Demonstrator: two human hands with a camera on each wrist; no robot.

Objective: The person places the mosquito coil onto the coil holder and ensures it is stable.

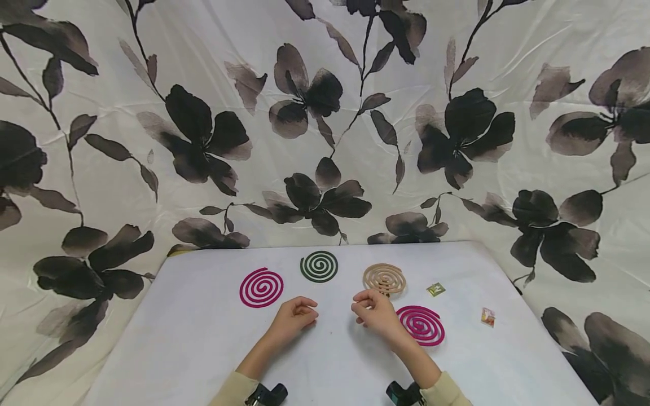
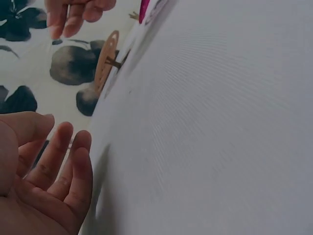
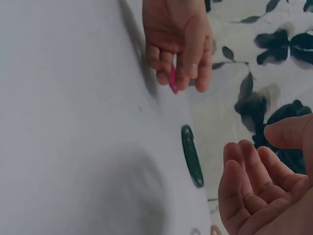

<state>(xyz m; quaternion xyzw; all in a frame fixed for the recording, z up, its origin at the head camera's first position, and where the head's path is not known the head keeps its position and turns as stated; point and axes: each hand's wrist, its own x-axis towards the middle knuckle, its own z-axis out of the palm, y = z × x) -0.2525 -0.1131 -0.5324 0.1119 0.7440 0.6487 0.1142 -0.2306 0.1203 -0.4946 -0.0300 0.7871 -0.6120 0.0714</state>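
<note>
My left hand (image 1: 293, 320) hovers over the white table with its fingers loosely bent, holding nothing. Nearest to it lies a pink mosquito coil (image 1: 263, 287), up and to its left. My right hand (image 1: 376, 312) is likewise raised and holds nothing, its fingers relaxed. Just beyond it a tan mosquito coil (image 1: 384, 278) sits raised on a small brown stand (image 2: 113, 62). A second pink coil (image 1: 420, 326) is beside the right wrist, partly hidden by it. Between and beyond both hands is a dark green coil (image 1: 319, 267).
A small gold square packet (image 1: 435, 289) and an orange-red packet (image 1: 488, 317) lie on the right of the white table (image 1: 167, 338). Behind the table hangs a floral-print cloth (image 1: 315, 152).
</note>
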